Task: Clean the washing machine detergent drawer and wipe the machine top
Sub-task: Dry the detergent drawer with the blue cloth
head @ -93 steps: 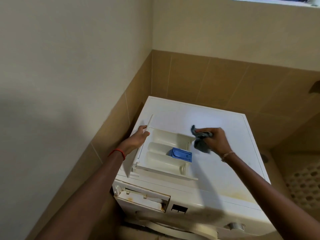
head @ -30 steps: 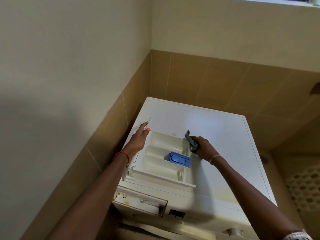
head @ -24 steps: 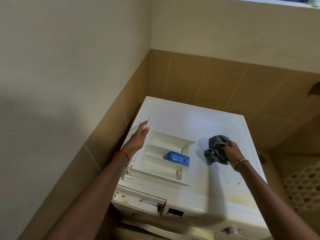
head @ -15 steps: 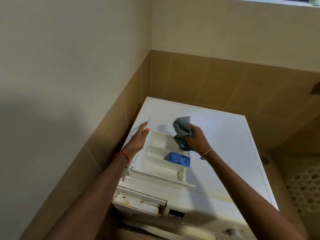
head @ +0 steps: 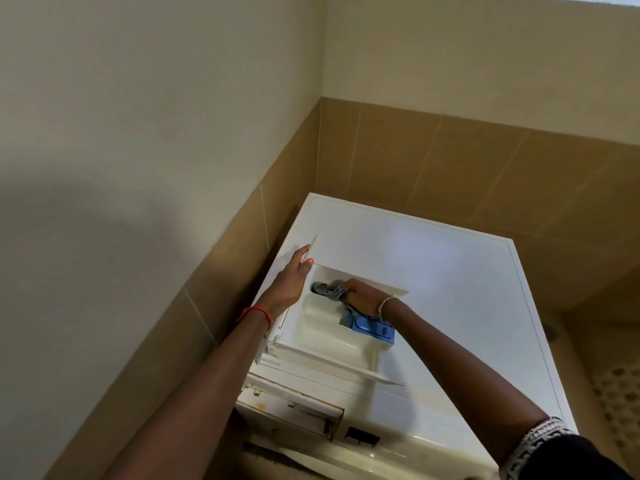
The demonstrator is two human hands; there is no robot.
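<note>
The white detergent drawer (head: 325,337) lies loose on the white washing machine top (head: 450,289), near its left edge. A blue insert (head: 372,329) sits in the drawer's right compartment. My left hand (head: 294,275) rests with straight fingers on the drawer's left wall. My right hand (head: 363,296) grips a grey cloth (head: 323,289) and presses it into the drawer's far compartment. Most of the cloth is hidden under the hand.
The open drawer slot (head: 294,408) shows on the machine's front below the drawer. Brown tiled walls (head: 450,161) close in behind and to the left. A patterned floor (head: 616,393) lies at the right.
My right hand came down with the cloth from above the drawer's far edge into its far compartment. The left hand has stayed on the drawer's left wall.
</note>
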